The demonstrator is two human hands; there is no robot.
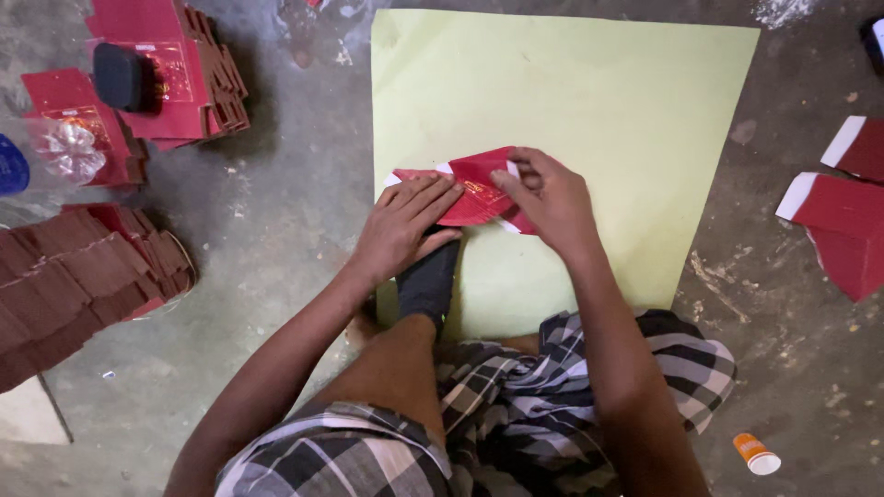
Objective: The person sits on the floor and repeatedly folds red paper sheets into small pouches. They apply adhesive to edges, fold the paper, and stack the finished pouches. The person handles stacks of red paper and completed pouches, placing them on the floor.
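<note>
Step in hand, by the look of it: folding a flat red card blank (474,193) w/ white edge tabs, pressed down on a pale green sheet (599,120) spread over the concrete floor (276,230). Blank sits near the sheet's left-centre, just in front of the person's sock-clad foot (428,281).

Left hand (401,225): palm down, fingers (433,193) extended and close together, lying flat on the blank's left part, holding it to the sheet. Nothing gripped, just pressure.

Right hand (548,198): fingers curled, tips bunched on the blank's upper right edge; looks like a pinch or a press along a crease, but can't tell if a flap is actually nipped between thumb and fingertips, since the knuckles hide it.

Next move, judging from the lie of things, needs the left hand steady so the blank doesn't skid on the smooth sheet, while the right runs firm along the fold line; crooked pressure would skew the crease.

Around: stacks of red folded pieces (170,64) upper left, a brownish-red stack (83,276) at left, loose red blanks (843,221) at right, small orange-and-white cup (757,454) lower right on floor. Checked cloth (516,405) covers the lap.
</note>
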